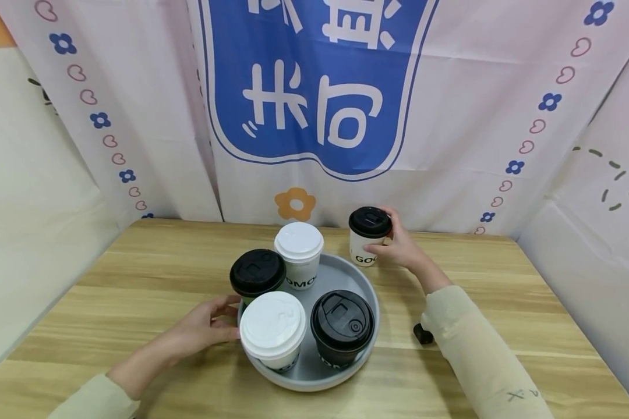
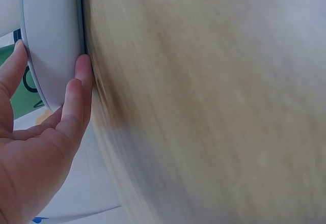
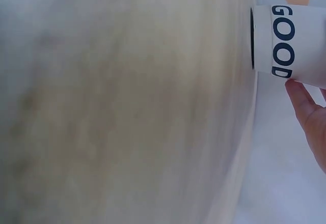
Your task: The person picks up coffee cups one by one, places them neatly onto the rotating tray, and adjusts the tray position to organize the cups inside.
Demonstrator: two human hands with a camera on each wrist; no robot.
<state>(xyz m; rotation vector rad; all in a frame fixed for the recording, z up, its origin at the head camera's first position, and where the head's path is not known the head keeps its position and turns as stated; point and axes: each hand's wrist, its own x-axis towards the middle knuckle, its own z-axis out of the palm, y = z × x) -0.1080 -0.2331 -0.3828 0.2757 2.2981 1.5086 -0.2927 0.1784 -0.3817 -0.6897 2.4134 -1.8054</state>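
Observation:
My right hand holds a white paper coffee cup with a black lid, at the back right of the round grey tray. "GOOD" runs round this cup's lower part in the right wrist view. My left hand grips the tray's left side, thumb at the rim and fingertips low on the outer wall in the left wrist view. On the tray stand a black cup at front right, white-lidded cups at front left and back, and a black-lidded cup at left, its body largely hidden.
The wooden table carries everything and meets a printed cloth backdrop close behind the right hand's cup. A small black object lies beside the right sleeve. Cloth also hangs along both sides.

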